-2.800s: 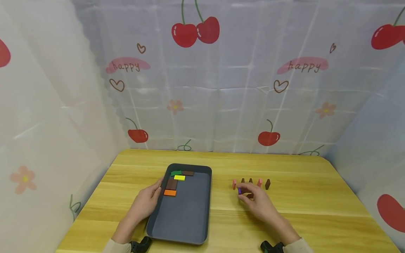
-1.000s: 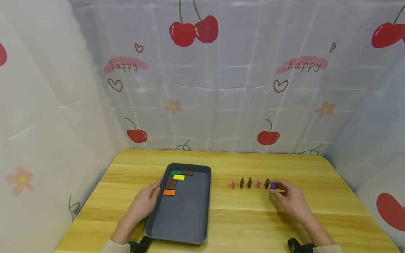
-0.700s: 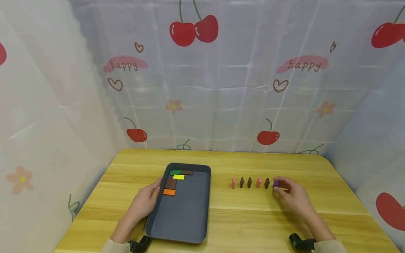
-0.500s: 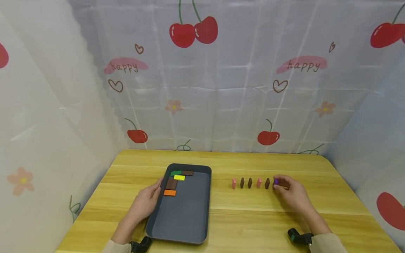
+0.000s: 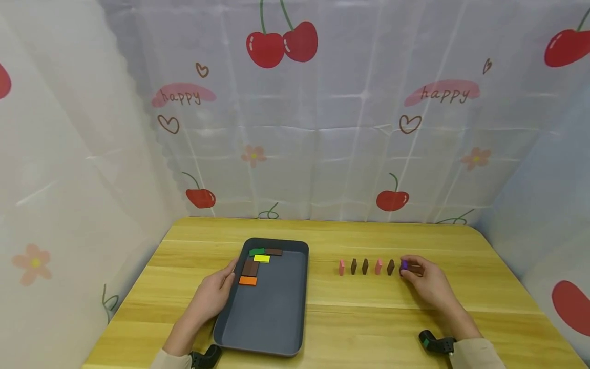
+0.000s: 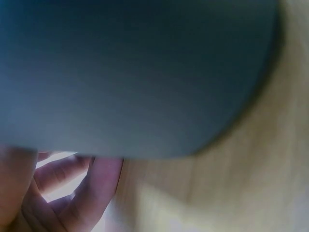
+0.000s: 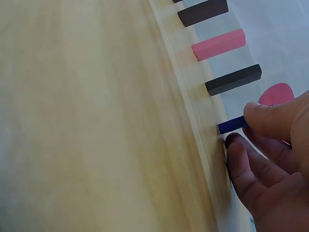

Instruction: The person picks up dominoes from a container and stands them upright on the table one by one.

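Observation:
My right hand (image 5: 428,281) pinches a purple domino (image 5: 404,265) between thumb and fingers, at the right end of a row. In the right wrist view this domino (image 7: 231,125) stands upright, its lower end at the wooden tabletop. To its left a dark brown domino (image 5: 390,267), a pink domino (image 5: 378,266), two more dark brown ones and another pink domino (image 5: 341,267) stand upright, spaced apart. My left hand (image 5: 212,293) grips the left side of a dark grey tray (image 5: 276,318); its fingers (image 6: 99,186) show beside the tray wall in the left wrist view.
Flat dominoes lie in the tray's upper left: green (image 5: 256,252), brown (image 5: 274,252), yellow (image 5: 261,259), more brown (image 5: 250,268) and orange (image 5: 248,281). A cherry-patterned sheet (image 5: 313,143) hangs around the back and sides of the table (image 5: 350,333).
My right hand has carried the purple domino from the left part of the row to its right end, then stayed nearly still there. My left hand has kept its place on the tray.

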Motion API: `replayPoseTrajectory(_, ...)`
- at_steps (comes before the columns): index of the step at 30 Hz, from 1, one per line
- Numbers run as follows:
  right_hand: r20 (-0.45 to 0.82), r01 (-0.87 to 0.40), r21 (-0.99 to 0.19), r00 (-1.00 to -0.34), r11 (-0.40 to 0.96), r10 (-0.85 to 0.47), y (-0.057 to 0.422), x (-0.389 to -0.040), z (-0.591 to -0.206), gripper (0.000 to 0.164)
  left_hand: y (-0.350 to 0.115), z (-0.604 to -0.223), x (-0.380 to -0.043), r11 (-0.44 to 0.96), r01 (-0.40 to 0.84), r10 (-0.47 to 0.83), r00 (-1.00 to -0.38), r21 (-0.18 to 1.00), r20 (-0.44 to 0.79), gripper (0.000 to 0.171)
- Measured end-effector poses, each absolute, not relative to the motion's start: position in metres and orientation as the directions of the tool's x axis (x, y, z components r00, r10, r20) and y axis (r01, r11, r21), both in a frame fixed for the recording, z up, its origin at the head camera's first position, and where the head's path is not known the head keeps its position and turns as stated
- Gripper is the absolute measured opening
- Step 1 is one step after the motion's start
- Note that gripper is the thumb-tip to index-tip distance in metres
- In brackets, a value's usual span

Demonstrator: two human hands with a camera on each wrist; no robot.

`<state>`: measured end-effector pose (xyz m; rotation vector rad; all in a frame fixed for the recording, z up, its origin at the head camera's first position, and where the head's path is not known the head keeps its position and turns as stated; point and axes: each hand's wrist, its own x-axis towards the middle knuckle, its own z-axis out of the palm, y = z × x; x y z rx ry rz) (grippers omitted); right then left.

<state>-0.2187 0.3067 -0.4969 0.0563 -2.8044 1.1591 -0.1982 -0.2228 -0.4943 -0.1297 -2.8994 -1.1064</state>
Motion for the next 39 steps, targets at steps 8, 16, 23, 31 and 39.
replayPoseTrajectory(8,0.114,-0.081,-0.699,-0.993,0.711,-0.001,0.311,-0.220,-0.498,0.037,-0.222,-0.494,-0.198,0.738,0.086,0.066,-0.996,0.669,0.056,0.049)
replayPoseTrajectory(16,0.078,-0.056,-0.701,-0.997,0.711,-0.002,0.311,-0.218,-0.493,0.046,-0.223,-0.496,-0.200,0.735,0.089,0.068,-0.996,0.672,0.057,0.049)
replayPoseTrajectory(23,0.090,-0.071,-0.669,-0.996,0.740,-0.013,0.307,-0.215,-0.477,0.060,-0.223,-0.495,-0.200,0.740,0.087,0.067,-0.996,0.667,0.056,0.049)
replayPoseTrajectory(31,0.200,-0.111,-0.592,-0.980,0.798,0.013,0.282,-0.211,-0.454,0.052,-0.223,-0.492,-0.199,0.737,0.085,0.065,-0.996,0.671,0.055,0.049)
replayPoseTrajectory(39,0.254,-0.170,-0.572,-0.967,0.802,-0.024,0.239,-0.208,-0.442,0.043,-0.222,-0.493,-0.198,0.738,0.094,0.070,-0.996,0.668,0.063,0.049)
